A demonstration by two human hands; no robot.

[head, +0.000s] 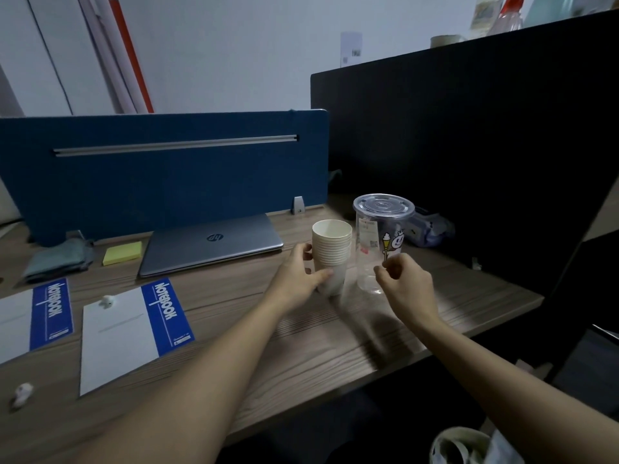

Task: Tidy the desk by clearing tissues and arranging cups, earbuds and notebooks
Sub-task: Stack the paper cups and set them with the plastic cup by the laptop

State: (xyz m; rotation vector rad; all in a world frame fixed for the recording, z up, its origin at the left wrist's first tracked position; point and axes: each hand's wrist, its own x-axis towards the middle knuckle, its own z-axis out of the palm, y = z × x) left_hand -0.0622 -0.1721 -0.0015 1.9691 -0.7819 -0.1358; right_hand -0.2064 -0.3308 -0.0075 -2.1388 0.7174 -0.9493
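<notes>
A stack of white paper cups (332, 244) stands upright on the wooden desk (301, 346); my left hand (301, 272) is wrapped around its lower part. Just to its right is a tall clear plastic cup (382, 236) with a lid and a cartoon print. My right hand (407, 283) is at that cup's base with fingers curled; whether it grips the cup is unclear. Two white-and-blue notebooks (134, 329) (33, 319) lie flat at the left. One white earbud (108, 301) rests on the nearer notebook, another (21, 395) lies on the desk at the far left.
A closed silver laptop (214, 242) lies behind, with a yellow sticky-note pad (122, 252) and a grey cloth (58, 259) to its left. A blue partition (160, 175) and a black divider (469, 155) bound the desk. A pale bundle (432, 226) sits behind the clear cup.
</notes>
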